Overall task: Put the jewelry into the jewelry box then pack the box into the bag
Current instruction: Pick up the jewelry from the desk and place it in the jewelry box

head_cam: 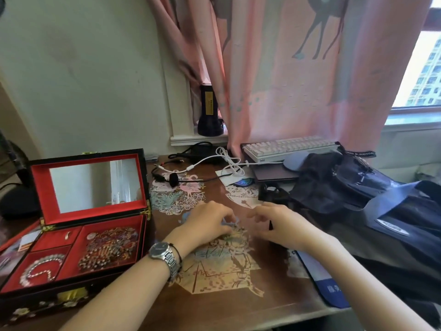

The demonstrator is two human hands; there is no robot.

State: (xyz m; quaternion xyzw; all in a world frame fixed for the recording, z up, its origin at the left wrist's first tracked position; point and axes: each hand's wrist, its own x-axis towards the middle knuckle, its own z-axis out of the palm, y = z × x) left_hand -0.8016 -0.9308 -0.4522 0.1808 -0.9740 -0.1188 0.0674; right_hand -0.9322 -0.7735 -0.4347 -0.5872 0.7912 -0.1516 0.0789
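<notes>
Both forearms reaching in over the desk, hands meeting above its middle.

Left hand, with a wristwatch and a dark band behind it, fingers curled and pinching a small bluish piece of jewelry just above the patterned desktop. Right hand close beside, fingers bent toward the same spot; cannot tell whether touching or gripping it, too blurred. Jewelry box open at the left, mirrored lid upright, red lining; silver bracelet in the front-left compartment, a heap of beads in the large right one, a small ring in the back-left one. Dark bag slumped at the right, well apart from the box. White keyboard and cables behind, pink curtain above.
</notes>
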